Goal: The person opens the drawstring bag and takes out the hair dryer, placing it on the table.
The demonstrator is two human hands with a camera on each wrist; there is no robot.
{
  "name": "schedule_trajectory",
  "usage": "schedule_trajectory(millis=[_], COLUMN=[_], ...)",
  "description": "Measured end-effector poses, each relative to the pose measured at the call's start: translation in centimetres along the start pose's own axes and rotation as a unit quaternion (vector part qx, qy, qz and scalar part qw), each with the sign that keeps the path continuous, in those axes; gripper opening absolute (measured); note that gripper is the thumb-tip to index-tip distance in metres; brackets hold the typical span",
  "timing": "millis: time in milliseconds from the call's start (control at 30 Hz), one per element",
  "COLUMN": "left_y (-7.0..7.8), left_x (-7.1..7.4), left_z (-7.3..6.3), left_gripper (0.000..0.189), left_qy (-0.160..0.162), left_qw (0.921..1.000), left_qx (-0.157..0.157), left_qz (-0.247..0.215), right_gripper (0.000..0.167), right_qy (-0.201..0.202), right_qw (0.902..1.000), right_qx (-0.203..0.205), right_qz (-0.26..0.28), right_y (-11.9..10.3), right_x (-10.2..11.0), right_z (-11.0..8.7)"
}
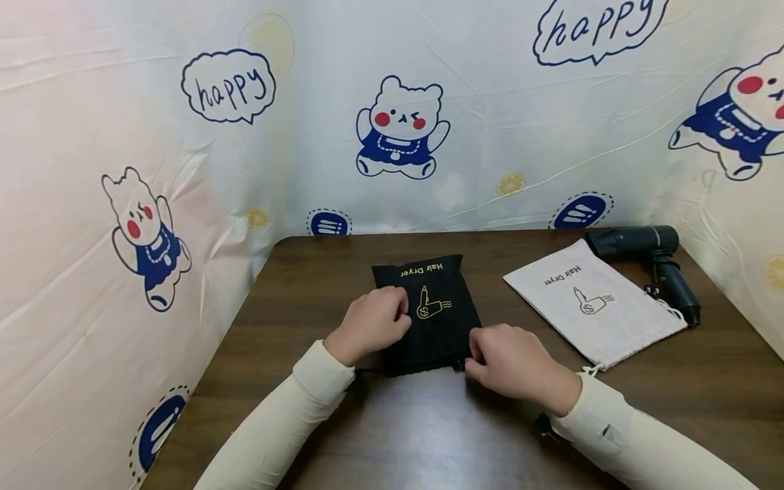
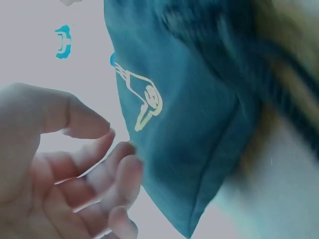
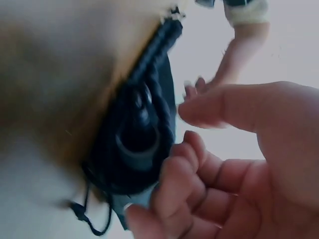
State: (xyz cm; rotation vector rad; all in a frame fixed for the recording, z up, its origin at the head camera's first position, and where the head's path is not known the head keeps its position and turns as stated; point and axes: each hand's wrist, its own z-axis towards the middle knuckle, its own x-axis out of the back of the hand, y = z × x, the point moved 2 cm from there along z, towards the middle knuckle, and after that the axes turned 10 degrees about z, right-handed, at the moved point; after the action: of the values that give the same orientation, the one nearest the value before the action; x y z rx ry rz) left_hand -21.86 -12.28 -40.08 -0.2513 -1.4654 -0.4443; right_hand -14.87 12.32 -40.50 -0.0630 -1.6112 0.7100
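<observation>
A black drawstring bag [image 1: 437,337] printed "Hair Dryer" in yellow lies on the table in front of me. My left hand [image 1: 375,323] is over its left side, fingers loosely bent; in the left wrist view the fingertips are close to the dark cloth [image 2: 179,149] and pinch nothing. Near the bag's front right corner is my right hand [image 1: 511,361], also loosely bent, with a gap between thumb and fingers. The right wrist view shows the bag's gathered mouth [image 3: 124,186] parted, with a dark rounded thing [image 3: 139,137] inside. A cord with a toggle [image 3: 79,211] hangs from it.
To the right lies a white drawstring bag [image 1: 576,313], also printed "Hair Dryer". A dark hair dryer [image 1: 637,241] lies beside it near the table's right edge. A printed cloth [image 1: 478,122] hangs behind and along the sides of the brown table [image 1: 318,272].
</observation>
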Motion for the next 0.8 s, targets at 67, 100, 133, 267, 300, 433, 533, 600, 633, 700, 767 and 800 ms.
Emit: schedule_trajectory(millis=[67, 100, 133, 267, 300, 433, 533, 600, 633, 700, 767, 800], left_y=[-0.2, -0.4, -0.5, -1.2, -1.4, -2.1, -2.5, -2.7, -2.7, -2.7, -2.7, -2.7], left_x=[0.2, 0.3, 0.4, 0.3, 0.2, -0.4, -0.9, -1.2, -1.3, -1.4, -1.4, -1.4], left_z=[0.6, 0.9, 1.2, 2.5, 2.9, 4.3, 5.3, 5.9, 6.1, 6.6, 7.1, 7.3], left_gripper=[0.005, 0.004, 0.003, 0.013, 0.017, 0.029, 0.037, 0.042, 0.044, 0.048, 0.051, 0.052], left_qy=[0.021, 0.03, 0.04, 0.067, 0.069, 0.066, 0.052, 0.039, 0.033, 0.022, 0.014, 0.01], left_qw=[0.9998, 0.9995, 0.9991, 0.9972, 0.9969, 0.9968, 0.9973, 0.9975, 0.9975, 0.9977, 0.9977, 0.9977], left_qx=[0.001, 0.001, 0.001, -0.002, -0.002, 0.005, 0.014, 0.019, 0.02, 0.022, 0.023, 0.023], left_qz=[0.005, 0.009, 0.013, 0.034, 0.038, 0.045, 0.051, 0.055, 0.059, 0.06, 0.063, 0.064], right_gripper=[0.03, 0.03, 0.03, 0.028, 0.027, 0.023, 0.02, 0.019, 0.019, 0.02, 0.021, 0.022], right_qy=[-0.008, -0.013, -0.018, -0.04, -0.046, -0.066, -0.068, -0.064, -0.061, -0.055, -0.05, -0.047], right_qw=[0.9998, 0.9995, 0.9992, 0.9972, 0.9965, 0.9916, 0.9875, 0.9851, 0.9844, 0.9826, 0.9815, 0.9814], right_qx=[-0.001, -0.003, -0.003, -0.011, -0.013, -0.022, -0.022, -0.02, -0.019, -0.015, -0.015, -0.015], right_qz=[0.02, 0.029, 0.037, 0.062, 0.069, 0.109, 0.141, 0.159, 0.164, 0.177, 0.184, 0.186], right_y=[0.0, -0.1, 0.0, 0.5, 0.7, 1.3, 1.6, 1.7, 1.7, 1.7, 1.7, 1.7], right_x=[-0.2, -0.3, -0.4, -0.7, -0.8, -1.4, -1.7, -1.9, -2.0, -2.0, -2.1, -2.1], right_z=[-0.4, -0.6, -0.8, -1.3, -1.4, -1.6, -1.5, -1.5, -1.4, -1.4, -1.3, -1.2])
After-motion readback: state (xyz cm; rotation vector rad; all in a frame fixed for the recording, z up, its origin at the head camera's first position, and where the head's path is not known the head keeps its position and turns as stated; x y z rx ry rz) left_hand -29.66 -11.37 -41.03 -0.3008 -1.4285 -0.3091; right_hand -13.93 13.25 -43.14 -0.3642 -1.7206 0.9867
